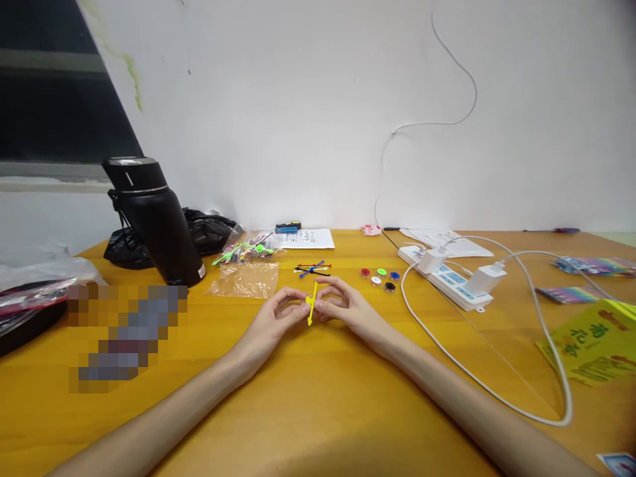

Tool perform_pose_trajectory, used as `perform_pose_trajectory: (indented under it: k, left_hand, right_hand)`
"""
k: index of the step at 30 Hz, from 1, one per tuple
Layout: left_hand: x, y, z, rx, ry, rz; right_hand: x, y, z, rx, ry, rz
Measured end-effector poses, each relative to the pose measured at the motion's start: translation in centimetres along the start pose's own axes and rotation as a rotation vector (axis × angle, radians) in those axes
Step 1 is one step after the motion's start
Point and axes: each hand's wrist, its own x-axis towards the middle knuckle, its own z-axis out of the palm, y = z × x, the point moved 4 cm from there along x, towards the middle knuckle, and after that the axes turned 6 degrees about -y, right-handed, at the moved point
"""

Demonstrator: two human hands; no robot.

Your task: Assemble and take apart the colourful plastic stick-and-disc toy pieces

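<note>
Over the middle of the table, my left hand (281, 318) and my right hand (348, 306) meet at a yellow arrow-shaped spinner (312, 310), its arrowhead pointing down toward me. A small yellow round part shows behind the arrow, by my left fingertips. My left thumb and fingers pinch the piece from the left. From the other side, my right thumb and fingers close on it; part of the grip is hidden. Just beyond lie crossed arrow pieces (311, 267) in blue, red, black and other colours. To the right are several small round discs (381, 273) in different colours.
A black bottle (159, 225) stands at the left before a black plastic bag. Clear bags (248, 278), one with coloured pieces, lie near the centre. A white power strip (462, 288) with looping cables and a yellow package (591, 341) occupy the right.
</note>
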Motion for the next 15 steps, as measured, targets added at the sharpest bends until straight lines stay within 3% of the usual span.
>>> perform_pose_trajectory:
  k: [6,11,15]
  left_hand:
    - [0.4,-0.4,0.0,-0.080,-0.034,0.004]
    - [0.5,-1.1,0.1,-0.266,-0.058,0.005]
    - [0.4,-0.9,0.4,-0.270,-0.070,0.010]
  right_hand:
    - [-0.2,-0.9,-0.1,-0.153,0.044,-0.155]
    - [-1.1,-3.0,0.9,-0.583,0.006,-0.334]
    - [-1.1,-2.8,1.1,-0.550,-0.052,-0.264]
